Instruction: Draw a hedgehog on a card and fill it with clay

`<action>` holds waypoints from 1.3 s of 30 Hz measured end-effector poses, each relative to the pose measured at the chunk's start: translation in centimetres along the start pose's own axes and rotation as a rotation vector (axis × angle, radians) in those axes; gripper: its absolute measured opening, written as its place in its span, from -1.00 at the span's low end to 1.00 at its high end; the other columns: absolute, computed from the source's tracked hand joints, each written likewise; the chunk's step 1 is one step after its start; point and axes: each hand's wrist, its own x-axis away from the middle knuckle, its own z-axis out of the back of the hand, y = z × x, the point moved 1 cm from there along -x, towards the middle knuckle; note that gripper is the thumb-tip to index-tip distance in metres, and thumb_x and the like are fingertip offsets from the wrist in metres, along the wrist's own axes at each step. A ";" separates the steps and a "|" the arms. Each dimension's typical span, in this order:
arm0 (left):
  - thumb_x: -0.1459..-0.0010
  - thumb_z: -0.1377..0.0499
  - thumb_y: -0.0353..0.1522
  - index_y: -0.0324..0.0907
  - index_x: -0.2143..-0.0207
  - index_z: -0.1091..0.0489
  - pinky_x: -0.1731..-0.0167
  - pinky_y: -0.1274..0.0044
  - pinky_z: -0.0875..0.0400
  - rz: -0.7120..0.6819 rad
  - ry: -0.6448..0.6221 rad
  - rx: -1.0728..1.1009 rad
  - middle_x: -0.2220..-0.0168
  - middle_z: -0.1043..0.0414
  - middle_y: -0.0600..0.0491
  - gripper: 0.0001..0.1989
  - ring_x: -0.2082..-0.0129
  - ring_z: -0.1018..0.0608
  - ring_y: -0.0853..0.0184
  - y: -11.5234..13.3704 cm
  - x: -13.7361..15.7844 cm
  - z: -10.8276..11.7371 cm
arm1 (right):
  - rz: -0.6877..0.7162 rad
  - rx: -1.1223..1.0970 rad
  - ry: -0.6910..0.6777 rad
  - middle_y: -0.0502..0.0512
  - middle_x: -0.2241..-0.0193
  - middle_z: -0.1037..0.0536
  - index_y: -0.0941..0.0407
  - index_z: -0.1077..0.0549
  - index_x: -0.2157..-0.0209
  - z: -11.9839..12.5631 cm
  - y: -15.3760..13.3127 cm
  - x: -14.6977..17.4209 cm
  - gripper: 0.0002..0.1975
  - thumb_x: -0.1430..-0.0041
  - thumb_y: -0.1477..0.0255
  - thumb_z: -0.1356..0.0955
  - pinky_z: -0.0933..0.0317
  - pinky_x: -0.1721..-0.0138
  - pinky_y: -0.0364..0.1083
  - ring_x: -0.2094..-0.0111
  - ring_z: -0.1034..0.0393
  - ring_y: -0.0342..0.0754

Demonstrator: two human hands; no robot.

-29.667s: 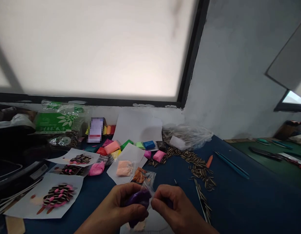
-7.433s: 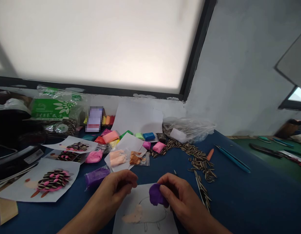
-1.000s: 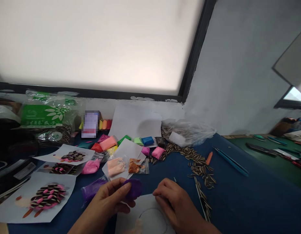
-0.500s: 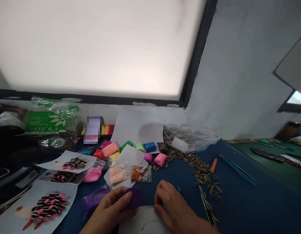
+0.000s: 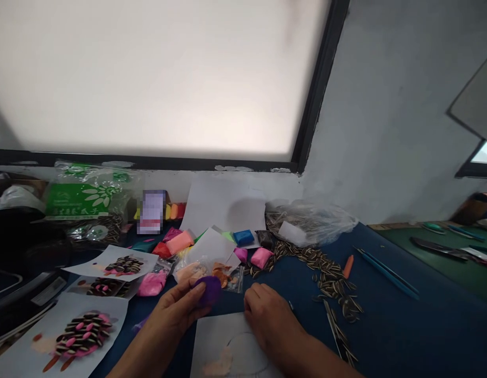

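My left hand [image 5: 178, 304] pinches a flat purple disc of modelling clay [image 5: 208, 291] between thumb and fingers, holding it up above the table. My right hand [image 5: 269, 315] rests at the upper right edge of a white sheet [image 5: 217, 336], its fingers curled; whatever they hold, if anything, is hidden. On that sheet are a drawn curved outline and a patch of pale peach clay [image 5: 219, 362]. A small shiny tip [image 5: 291, 305] shows beside my right hand. Behind my left forearm, a purple clay packet [image 5: 141, 324] is mostly covered.
Printed hedgehog pictures [image 5: 83, 333] lie at left. Beyond my hands are colourful clay packets [image 5: 179, 242] and opened bags of peach and brown clay. Sunflower seeds [image 5: 325, 268] trail from a clear plastic bag [image 5: 306, 223]. Blue tweezers [image 5: 389, 273] and an orange stick [image 5: 348, 266] lie at right.
My left hand has lifted the purple disc up and slightly left, showing its round face. My right hand has shifted slightly up and left. More of the drawn sheet shows.
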 end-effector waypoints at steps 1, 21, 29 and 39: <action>0.10 -0.62 -0.26 -0.21 0.20 -0.64 0.21 0.49 -0.66 -0.002 -0.014 -0.007 0.21 -0.71 -0.03 -0.57 0.22 -0.71 0.18 0.0 0.2 -0.2 | 0.003 0.001 0.006 0.14 0.23 -0.56 0.15 -0.48 0.28 0.1 0.0 0.0 -0.79 -0.20 0.73 -0.32 -0.23 0.15 -0.04 0.19 -0.43 0.06; 0.32 -0.64 -0.29 -0.18 0.42 -0.58 0.20 0.41 -0.64 0.031 0.066 -0.033 0.38 -0.67 0.01 -0.59 0.26 -0.72 0.03 -3.0 1.3 -0.8 | -0.080 0.117 0.048 0.19 0.12 -0.57 0.13 -0.56 0.09 0.4 0.8 3.2 -0.70 -0.21 0.70 -0.36 -0.28 0.13 0.04 0.12 -0.46 0.15; 0.42 -0.66 -0.08 -0.16 0.36 -0.61 0.18 0.52 -0.61 0.118 0.072 0.004 0.34 -0.70 0.00 -0.42 0.19 -0.72 0.07 -3.8 1.4 0.6 | -0.156 0.153 -0.048 0.23 0.16 -0.59 0.18 -0.55 0.19 0.7 1.0 2.2 -0.70 -0.17 0.79 -0.32 -0.28 0.18 0.02 0.17 -0.50 0.14; 0.20 -0.58 0.02 -0.06 0.12 -0.63 0.35 0.46 -0.62 0.107 -0.018 -0.114 0.12 -0.72 -0.02 -0.39 0.07 -0.69 -0.09 -2.3 2.0 -0.5 | -0.145 -0.031 -0.068 0.20 0.09 -0.54 0.15 -0.53 0.15 1.2 0.6 2.2 -0.80 -0.28 0.65 -0.33 -0.29 0.07 0.02 0.07 -0.45 0.12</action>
